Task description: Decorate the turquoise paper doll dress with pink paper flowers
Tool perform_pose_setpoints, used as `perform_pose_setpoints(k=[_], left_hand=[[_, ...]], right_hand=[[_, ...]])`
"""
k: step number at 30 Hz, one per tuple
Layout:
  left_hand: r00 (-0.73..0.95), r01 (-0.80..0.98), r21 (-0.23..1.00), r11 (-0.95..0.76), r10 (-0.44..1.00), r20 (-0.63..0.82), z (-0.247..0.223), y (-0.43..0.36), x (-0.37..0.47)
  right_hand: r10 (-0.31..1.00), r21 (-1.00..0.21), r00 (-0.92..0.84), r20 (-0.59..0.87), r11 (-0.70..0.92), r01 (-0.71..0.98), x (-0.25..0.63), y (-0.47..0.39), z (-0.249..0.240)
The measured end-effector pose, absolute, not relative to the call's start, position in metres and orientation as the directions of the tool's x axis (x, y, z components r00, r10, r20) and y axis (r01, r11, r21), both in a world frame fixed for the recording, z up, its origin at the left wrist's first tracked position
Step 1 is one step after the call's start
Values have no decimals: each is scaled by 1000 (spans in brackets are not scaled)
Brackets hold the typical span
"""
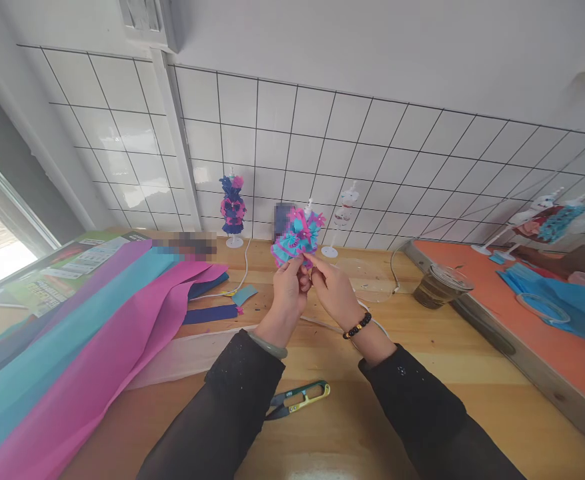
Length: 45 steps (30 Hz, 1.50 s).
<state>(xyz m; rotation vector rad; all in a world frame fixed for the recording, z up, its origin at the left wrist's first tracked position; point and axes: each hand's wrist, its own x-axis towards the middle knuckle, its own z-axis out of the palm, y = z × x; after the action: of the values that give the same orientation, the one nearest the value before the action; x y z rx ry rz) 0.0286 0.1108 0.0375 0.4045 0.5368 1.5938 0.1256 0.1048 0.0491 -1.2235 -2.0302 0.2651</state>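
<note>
A miniature dress form in a ruffled light-blue and pink dress (297, 240) is held up at the middle of the view, its white neck tip showing on top. My left hand (289, 290) is closed around its lower end, thumb on the skirt's hem. From the other side my right hand (333, 291) pinches the same hem, thumb and index finger together. The fingertips nearly meet, and the form's base is hidden behind them. Below my left wrist, thread snips (299, 398) lie on the wooden table (402, 407).
Long pink (122, 347) and light-blue sheets (72, 340) cover the left side. A navy-and-pink dressed form (233, 210) and a white form (345, 217) stand by the tiled wall. A lidded cup (441, 285) sits beside an orange board (562, 327) bearing blue material (567, 307). A white cable (245, 270) trails behind.
</note>
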Motion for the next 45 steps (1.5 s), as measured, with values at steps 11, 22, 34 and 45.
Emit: perform_pose_setpoints(k=[11,22,34,45], left_hand=[[-93,-824,565,-52,995,-45,40,109,29],[-87,-849,528,-25,992,-94,40,110,28],[-38,-896,442,38,986,-162,44,104,30],[54,-927,356,119,981,-187,43,102,29]], right_hand=[[907,-822,-169,387,422,384,123,103,51],[979,-986,-123,159,152,-70,122,96,61],[992,-991,-47,114,110,-75,157,66,35],[999,-999,-40,32,32,-14,177,34,1]])
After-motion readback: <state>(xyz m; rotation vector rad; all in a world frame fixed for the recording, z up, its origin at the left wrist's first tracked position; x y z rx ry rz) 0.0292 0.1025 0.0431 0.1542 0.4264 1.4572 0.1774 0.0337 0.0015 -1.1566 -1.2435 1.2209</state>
